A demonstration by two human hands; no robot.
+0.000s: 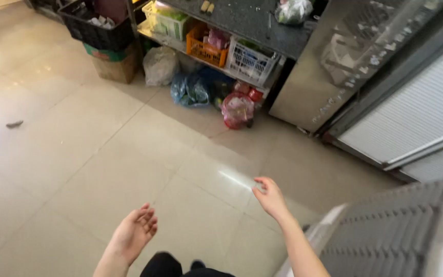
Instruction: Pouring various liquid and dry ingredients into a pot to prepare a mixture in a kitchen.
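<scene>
Both hands are hanging empty over the tiled floor (103, 154): the left hand (134, 233) loosely cupped, the right hand (270, 197) open beside the grey ribbed door panel (385, 236). That panel, at four o'clock, is running lengthwise toward one o'clock. Swinging, it could be catching the right fingers.

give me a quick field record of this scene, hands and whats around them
left hand: left hand open, empty, palm turned inward, above the floor
right hand: right hand open, empty, fingers loosely curled
nearest thing: grey ribbed door panel beside the right forearm
floor: glossy beige tiles
shelf: orange crate and white basket under a dark counter
below shelf: blue bag, red bag, cardboard box
</scene>
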